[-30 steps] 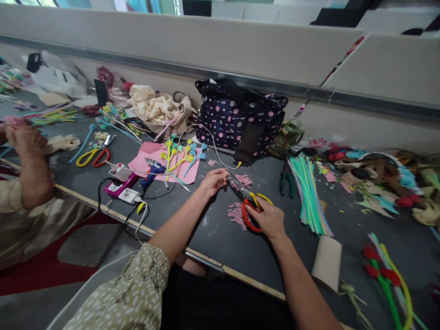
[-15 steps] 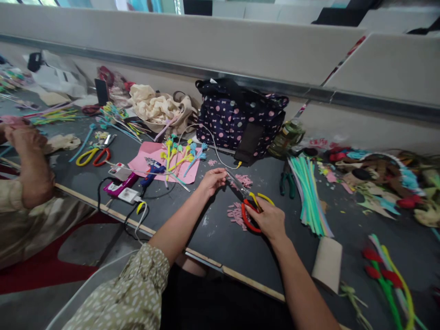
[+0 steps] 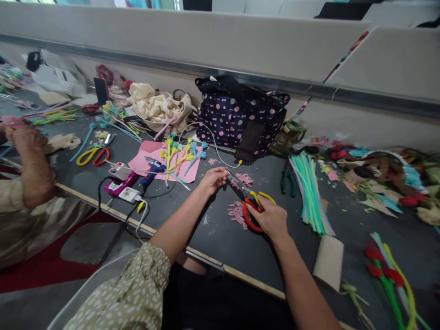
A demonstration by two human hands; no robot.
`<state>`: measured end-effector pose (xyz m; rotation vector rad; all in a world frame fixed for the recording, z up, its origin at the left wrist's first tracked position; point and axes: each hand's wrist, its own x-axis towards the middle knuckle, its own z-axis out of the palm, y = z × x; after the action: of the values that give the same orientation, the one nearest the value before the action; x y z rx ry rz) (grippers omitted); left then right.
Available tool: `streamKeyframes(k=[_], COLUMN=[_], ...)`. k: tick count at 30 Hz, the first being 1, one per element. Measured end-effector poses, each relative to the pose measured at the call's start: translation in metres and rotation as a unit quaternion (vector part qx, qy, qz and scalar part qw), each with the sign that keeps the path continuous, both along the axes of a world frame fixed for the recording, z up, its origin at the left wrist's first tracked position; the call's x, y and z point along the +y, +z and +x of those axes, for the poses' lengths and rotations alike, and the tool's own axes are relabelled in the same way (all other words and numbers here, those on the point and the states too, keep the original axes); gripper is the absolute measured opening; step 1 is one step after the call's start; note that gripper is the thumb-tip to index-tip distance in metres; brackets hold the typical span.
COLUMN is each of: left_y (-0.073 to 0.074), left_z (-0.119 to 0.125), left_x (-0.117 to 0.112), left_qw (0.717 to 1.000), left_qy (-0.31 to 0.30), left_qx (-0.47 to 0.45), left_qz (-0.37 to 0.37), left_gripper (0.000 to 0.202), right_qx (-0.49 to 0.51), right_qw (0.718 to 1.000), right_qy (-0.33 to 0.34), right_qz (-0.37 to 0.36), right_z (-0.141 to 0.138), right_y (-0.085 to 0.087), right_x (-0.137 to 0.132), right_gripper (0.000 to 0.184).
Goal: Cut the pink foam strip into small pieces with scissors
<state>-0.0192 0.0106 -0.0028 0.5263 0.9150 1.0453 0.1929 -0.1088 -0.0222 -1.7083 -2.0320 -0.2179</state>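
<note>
My right hand grips a pair of scissors with one red and one yellow handle loop. The blades point up and left, their tips at the fingers of my left hand. Those left fingers are pinched together; whatever they hold is too small or hidden to make out. Below the scissors lies a pile of small pink cut strips. Behind the blades is a second heap of pink bits, with a few more near the cable.
Left are a blue glue gun, a power strip and pink paper bearing pipe-cleaner flowers. A dotted bag stands behind. To the right lie green pliers and pipe cleaners. A co-worker's arm rests far left.
Almost nothing differs. The view has shifted very slightly, and both hands and the scissors keep nearly the same pose.
</note>
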Motion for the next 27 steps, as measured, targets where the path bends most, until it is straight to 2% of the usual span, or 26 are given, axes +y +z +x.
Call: streamKeyframes(k=[15, 27], left_y=[0.004, 0.005], left_z=[0.0, 0.001], left_x=[-0.001, -0.003], left_qw=[1.0, 1.0], left_qy=[0.007, 0.0], left_qx=[-0.016, -0.022], left_qz=[-0.012, -0.01], left_gripper=[0.02, 0.021], right_qx=[-0.035, -0.036], right_qw=[0.999, 0.999], right_qy=[-0.019, -0.003], right_qz=[-0.023, -0.034], right_z=[-0.007, 0.001], right_y=[0.013, 0.007], right_x=[-0.004, -0.003], right_gripper=[0.05, 0.047])
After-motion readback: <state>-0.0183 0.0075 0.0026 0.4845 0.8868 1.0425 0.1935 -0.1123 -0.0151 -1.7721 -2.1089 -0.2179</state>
